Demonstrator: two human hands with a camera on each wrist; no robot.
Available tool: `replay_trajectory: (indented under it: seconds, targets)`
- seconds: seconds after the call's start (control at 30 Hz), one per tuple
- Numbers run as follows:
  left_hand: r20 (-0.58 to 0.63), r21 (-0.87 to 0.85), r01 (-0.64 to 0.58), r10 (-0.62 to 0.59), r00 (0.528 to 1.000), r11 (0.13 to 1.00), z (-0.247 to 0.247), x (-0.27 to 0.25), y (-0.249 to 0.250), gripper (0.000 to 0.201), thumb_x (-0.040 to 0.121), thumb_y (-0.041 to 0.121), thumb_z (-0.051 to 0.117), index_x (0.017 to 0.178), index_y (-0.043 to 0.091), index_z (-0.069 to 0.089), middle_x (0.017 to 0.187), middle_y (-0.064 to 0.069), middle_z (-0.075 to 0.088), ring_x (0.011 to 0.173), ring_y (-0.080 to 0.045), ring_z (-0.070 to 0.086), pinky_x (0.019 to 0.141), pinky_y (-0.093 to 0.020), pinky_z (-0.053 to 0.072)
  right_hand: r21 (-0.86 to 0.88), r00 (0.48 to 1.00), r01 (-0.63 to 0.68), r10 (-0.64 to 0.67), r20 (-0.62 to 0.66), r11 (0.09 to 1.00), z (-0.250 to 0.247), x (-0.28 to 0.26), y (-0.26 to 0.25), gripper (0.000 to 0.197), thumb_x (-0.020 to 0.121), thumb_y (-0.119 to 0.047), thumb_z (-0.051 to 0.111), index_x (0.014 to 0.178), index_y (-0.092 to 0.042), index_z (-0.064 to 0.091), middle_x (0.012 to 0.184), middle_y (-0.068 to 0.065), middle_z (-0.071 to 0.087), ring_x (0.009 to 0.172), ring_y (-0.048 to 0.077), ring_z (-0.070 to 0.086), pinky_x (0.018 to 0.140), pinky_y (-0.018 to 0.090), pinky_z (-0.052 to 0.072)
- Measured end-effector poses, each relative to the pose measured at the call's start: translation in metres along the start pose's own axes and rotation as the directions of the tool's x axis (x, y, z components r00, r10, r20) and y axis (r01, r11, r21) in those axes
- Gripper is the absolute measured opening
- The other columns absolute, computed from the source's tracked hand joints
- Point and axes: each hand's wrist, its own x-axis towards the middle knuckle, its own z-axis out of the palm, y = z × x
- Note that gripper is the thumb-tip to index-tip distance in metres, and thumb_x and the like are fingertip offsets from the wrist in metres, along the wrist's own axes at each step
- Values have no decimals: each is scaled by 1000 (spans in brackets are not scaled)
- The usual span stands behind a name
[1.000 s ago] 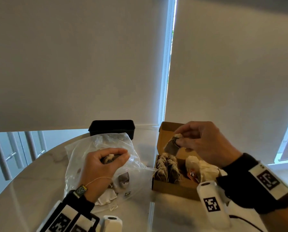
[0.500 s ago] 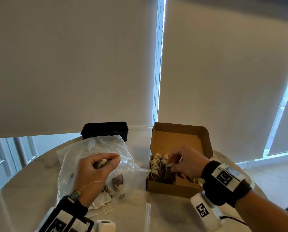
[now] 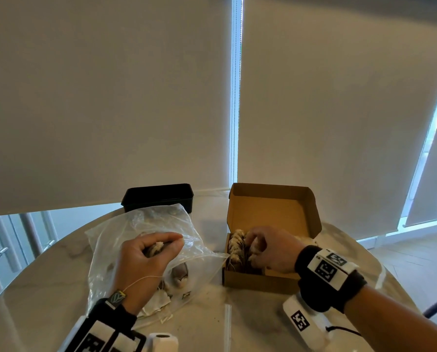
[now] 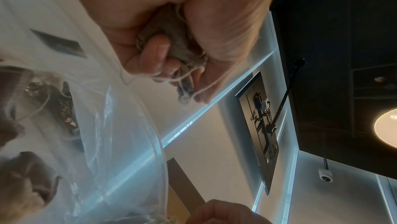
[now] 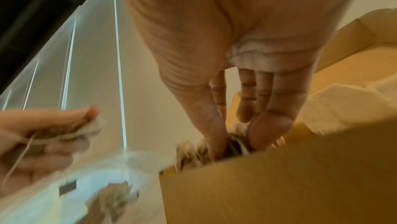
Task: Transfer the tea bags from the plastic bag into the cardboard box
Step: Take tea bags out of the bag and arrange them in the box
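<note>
Pale marble table (image 3: 47,288) carries one clear plastic bag (image 3: 126,232) of brown tea bags. Above it the left hand (image 3: 146,260) clenches one tea bag (image 4: 171,44), string dangling. Rightward, the right hand (image 3: 270,250) pinches another tea bag (image 5: 234,141) upright among two rows running front-to-back in one open brown cardboard box (image 3: 263,280).

Two pale roller blinds (image 3: 105,97) cover the windows, daylight showing in the gap between them. A round marble table (image 3: 34,295) stands before them. A ceiling lamp (image 4: 386,129) glows overhead.
</note>
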Motion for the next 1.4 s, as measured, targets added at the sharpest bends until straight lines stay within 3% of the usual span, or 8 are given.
replay_trajectory:
  seconds: [0.23, 0.4, 0.6, 0.77, 1.0, 1.1, 1.27, 1.4]
  targets:
    - [19, 25, -10, 9, 1000, 1000, -1, 1, 0, 9, 75, 19, 75, 80, 26, 76, 88, 7, 74, 85, -1, 67, 73, -18, 49, 427, 975, -223, 211, 76, 876, -9, -7, 7, 33, 89, -20, 65, 118, -21, 49, 98, 7, 63, 77, 19, 65, 71, 32, 60]
    - [11, 40, -25, 25, 1000, 999, -1, 0, 1, 9, 76, 19, 75, 80, 26, 76, 88, 5, 74, 84, -1, 66, 70, -13, 48, 51, 965, -232, 223, 136, 971, 2, 0, 10, 65, 77, -46, 74, 130, -25, 43, 118, -3, 54, 103, 16, 56, 90, 29, 50]
    - [16, 37, -52, 51, 999, 998, -1, -1, 5, 9, 76, 16, 75, 81, 23, 76, 87, 2, 73, 82, 2, 65, 65, -4, 47, 174, 957, -287, 271, 107, 942, 5, 2, 1, 34, 98, -36, 46, 116, -11, 60, 111, 9, 63, 101, 23, 61, 92, 34, 52]
    - [18, 36, -61, 61, 998, 997, -3, 1, 3, 9, 76, 18, 75, 79, 26, 76, 87, 4, 73, 83, 0, 66, 67, -5, 47, 326, 967, -255, 243, 80, 910, 15, 12, 6, 32, 93, -20, 49, 114, -1, 62, 76, -4, 55, 64, 7, 50, 59, 20, 43]
    - [23, 44, -73, 72, 997, 996, -2, 1, 3, 9, 75, 19, 76, 78, 27, 76, 89, 1, 72, 82, -1, 66, 68, -7, 48, 410, 971, -235, 229, 66, 881, 16, 13, 9, 22, 93, -16, 46, 73, -18, 55, 73, 0, 54, 64, 12, 52, 64, 28, 48]
    - [29, 58, -90, 88, 996, 994, -2, 1, 4, 9, 76, 18, 76, 79, 26, 76, 88, 3, 72, 83, 0, 65, 68, -6, 48, 426, 969, -247, 212, 128, 870, 10, 6, 8, 17, 96, -12, 46, 86, -10, 60, 88, 12, 64, 81, 26, 65, 80, 38, 55]
    - [69, 69, -85, 80, 994, 994, -2, 1, 4, 14, 78, 15, 73, 81, 28, 76, 91, 6, 71, 86, 1, 65, 71, -10, 50, 526, 966, -248, 249, 71, 814, -6, -7, 3, 19, 99, -22, 46, 118, -17, 48, 90, 10, 61, 70, 18, 60, 54, 22, 51]
    - [155, 29, -70, 64, 986, 997, 4, -4, 11, 26, 84, 7, 66, 94, 31, 72, 92, 8, 72, 84, -3, 65, 65, -11, 52, 585, 998, -59, 54, 26, 809, -12, -19, -29, 28, 96, -24, 53, 124, -22, 50, 95, 11, 64, 72, 17, 62, 64, 28, 54]
